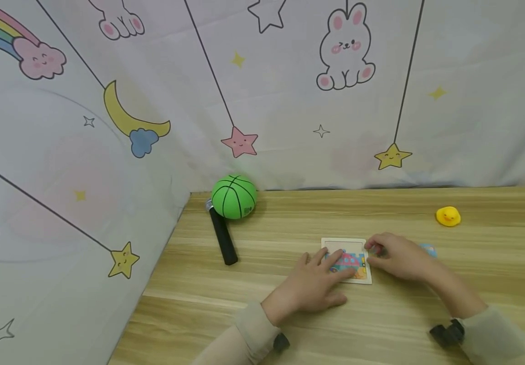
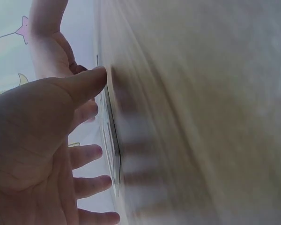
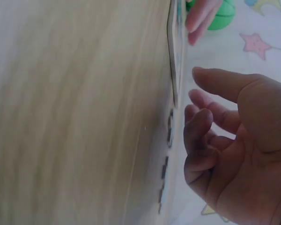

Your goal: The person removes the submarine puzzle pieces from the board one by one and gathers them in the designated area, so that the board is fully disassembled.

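On one table (image 1: 326, 213), the left hand (image 1: 311, 285) spread wide over one puzzle tray (image 1: 347, 245), near-square, slightly longer left-to-right; at its right edge, the right hand (image 1: 401, 257), fingers narrowly parted from thumb, held nothing visible. Rightward lay at least two pieces (image 1: 428, 249).

On a wooden table (image 1: 285, 223), a left hand (image 1: 312, 286) spreads over a small puzzle (image 1: 349, 246); a right hand (image 1: 401, 257) curves at its right edge. Beyond: green ball (image 1: 234, 196) beside a microphone (image 1: 223, 235), yellow duck (image 1: 448, 216).

Beige sleeves (image 1: 495, 332), black wrist cameras (image 1: 448, 333)
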Demonstrator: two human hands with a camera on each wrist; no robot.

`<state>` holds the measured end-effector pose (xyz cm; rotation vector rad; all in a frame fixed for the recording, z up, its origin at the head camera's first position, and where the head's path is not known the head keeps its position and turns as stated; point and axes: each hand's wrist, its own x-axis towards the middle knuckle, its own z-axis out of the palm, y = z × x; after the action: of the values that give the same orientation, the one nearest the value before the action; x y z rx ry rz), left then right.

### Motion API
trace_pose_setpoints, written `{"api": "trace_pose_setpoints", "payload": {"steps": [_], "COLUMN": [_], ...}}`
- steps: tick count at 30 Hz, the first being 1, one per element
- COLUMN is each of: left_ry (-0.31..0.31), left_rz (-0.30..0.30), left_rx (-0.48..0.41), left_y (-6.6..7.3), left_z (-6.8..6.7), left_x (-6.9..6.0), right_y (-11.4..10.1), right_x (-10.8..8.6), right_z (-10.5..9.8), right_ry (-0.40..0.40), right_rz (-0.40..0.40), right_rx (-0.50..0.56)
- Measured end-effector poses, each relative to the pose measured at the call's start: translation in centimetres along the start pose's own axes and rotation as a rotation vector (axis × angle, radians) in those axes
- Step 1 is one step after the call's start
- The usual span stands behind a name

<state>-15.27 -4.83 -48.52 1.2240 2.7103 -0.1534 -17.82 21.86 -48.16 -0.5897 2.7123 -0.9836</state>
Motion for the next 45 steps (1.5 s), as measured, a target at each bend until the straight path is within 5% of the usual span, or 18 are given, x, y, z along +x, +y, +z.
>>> {"api": "trace_pose_setpoints", "payload": {"steps": [21,45], "left_ry": [-0.019,-0.088], "left_rz": [0.005,-0.008], "left_rx": [0.028,-0.002], "left_y": [0.8,0.6], "left_z": [-0.1,0.0], "left_x": [0.0,0.2], "right_y": [-1.0,-1.3], "right_x": [0.4,0.7], "right_z": [1.0,0.8], "right_ry": [-0.057,0.026], "right_rz": [0.026,0.03], "right_rx": [-0.023,-0.043]}}
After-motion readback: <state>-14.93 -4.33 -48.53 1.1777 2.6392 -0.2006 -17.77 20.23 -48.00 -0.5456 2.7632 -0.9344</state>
